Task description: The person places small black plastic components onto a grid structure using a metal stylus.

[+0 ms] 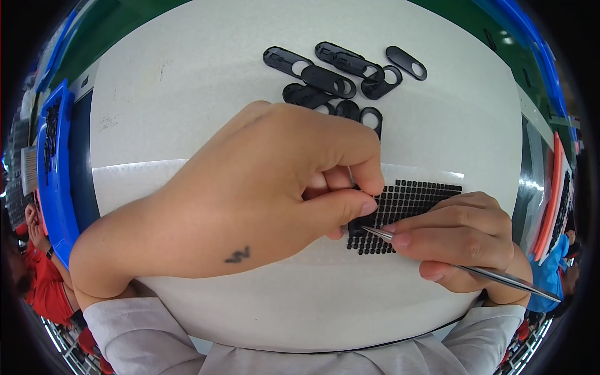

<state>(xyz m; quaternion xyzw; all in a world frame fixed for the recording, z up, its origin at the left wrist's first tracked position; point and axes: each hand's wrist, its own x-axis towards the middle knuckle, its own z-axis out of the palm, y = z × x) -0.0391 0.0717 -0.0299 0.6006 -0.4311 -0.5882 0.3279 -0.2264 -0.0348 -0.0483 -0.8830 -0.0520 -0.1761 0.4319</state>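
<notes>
On the table [281, 319] before me, the loose parts [322, 81] overlap in a cluster beyond my left hand [294, 165], with one piece [406, 62] just apart on their right. Nearer me, the grid of small pads [406, 200] sits between my hands, its near right side beneath my right hand [469, 234]. The tweezers [509, 280] run through my right hand, tips leftward at the workpiece [357, 229] below my left thumb. Past the table's left edge is a bin [62, 194] with pieces inside; past its right edge, a tray [550, 194].
</notes>
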